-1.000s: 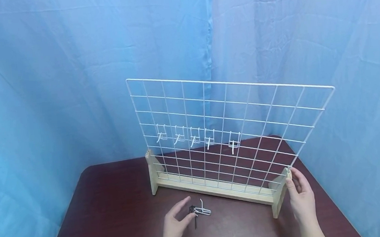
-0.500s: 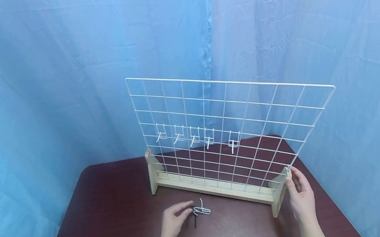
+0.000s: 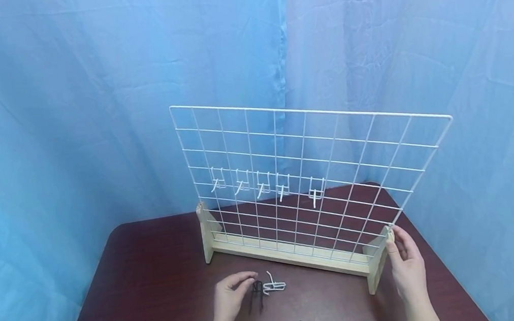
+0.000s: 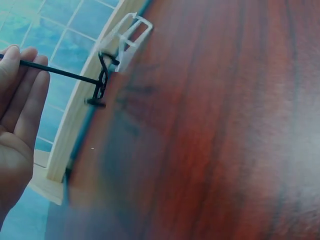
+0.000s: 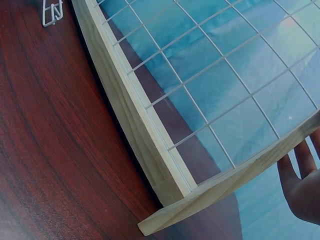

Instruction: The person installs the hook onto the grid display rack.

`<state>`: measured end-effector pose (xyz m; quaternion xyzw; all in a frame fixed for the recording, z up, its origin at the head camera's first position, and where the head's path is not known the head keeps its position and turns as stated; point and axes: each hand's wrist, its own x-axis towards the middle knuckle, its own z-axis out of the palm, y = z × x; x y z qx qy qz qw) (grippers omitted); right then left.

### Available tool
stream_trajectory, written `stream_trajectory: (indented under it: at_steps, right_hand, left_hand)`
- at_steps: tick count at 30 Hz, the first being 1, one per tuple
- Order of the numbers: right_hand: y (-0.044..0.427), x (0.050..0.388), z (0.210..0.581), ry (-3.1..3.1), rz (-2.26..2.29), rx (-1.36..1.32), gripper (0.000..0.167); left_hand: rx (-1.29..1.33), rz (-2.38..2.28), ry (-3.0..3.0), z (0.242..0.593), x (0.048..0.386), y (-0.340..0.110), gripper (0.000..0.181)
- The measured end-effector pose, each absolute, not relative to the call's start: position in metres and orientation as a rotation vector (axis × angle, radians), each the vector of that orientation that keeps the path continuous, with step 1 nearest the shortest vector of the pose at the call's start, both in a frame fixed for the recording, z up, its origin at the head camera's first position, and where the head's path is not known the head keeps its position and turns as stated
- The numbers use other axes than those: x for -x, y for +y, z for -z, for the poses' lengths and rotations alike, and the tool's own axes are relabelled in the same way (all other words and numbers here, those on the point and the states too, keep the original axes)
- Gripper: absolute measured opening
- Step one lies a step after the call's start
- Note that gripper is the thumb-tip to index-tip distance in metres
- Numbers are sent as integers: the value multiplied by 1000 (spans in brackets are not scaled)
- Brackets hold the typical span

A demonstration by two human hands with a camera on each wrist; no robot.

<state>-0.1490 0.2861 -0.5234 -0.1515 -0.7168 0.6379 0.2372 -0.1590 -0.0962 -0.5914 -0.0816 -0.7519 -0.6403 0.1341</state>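
Observation:
My left hand point(image 3: 230, 298) pinches the stem of a black wire hook point(image 3: 256, 289) between thumb and fingertips, low over the table. In the left wrist view the stem points out of the fingers, with the black hook's bracket point(image 4: 101, 82) at its far end. Just right of it a loose white wire hook point(image 3: 274, 286) lies on the table. My right hand point(image 3: 407, 267) grips the right wooden end piece point(image 3: 378, 264) of a display stand, thumb in front and fingers behind. A white wire grid point(image 3: 274, 110) stands upright in the stand's wooden base point(image 3: 288, 255).
Several white hooks hang in one row on the grid, among them a white hook point(image 3: 317, 195) set apart on the right. The dark red-brown table point(image 3: 156, 271) has a rounded far left corner. Blue curtains point(image 3: 118, 91) surround it.
My left thumb and fingers have closed on the black hook and drawn it slightly left, away from the white one. The white hook has shifted a little. My right hand stays put.

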Motion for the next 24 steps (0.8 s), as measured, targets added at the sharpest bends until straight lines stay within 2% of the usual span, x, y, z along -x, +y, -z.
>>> stream_trajectory:
  at_steps: [24]
  right_hand:
    - [286,149,523,-2015,-1704,437,47]
  left_hand:
    - [234,2008,-1720,543,166,-106,12]
